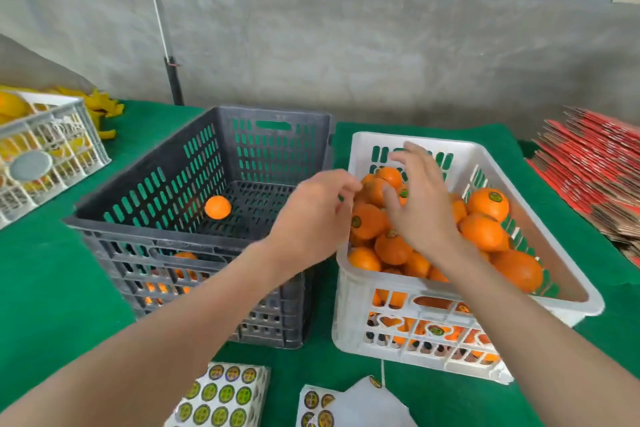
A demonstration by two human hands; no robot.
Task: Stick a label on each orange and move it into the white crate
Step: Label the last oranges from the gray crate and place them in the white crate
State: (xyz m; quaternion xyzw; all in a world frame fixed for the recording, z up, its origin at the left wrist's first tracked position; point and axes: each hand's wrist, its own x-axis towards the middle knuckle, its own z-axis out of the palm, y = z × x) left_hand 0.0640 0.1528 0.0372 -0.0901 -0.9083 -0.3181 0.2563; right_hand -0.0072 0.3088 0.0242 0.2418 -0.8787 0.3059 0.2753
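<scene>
White crate [346, 315] heaped with labelled oranges [483, 232]; right hand [420, 211] splayed empty above, likely for release; left hand [311, 211] curled at rim, hold indeterminable; labels [221, 395] lower centre, handy.

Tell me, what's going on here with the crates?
A person's bare hands are over the white crate, heaped with oranges, several already labelled. The right hand hovers open above the pile; the left hand is at the crate's left rim, fingers curled, and whether it holds anything is unclear. The dark crate beside it holds few oranges, with one loose orange on its floor. Label sheets lie on the green table in front.
</scene>
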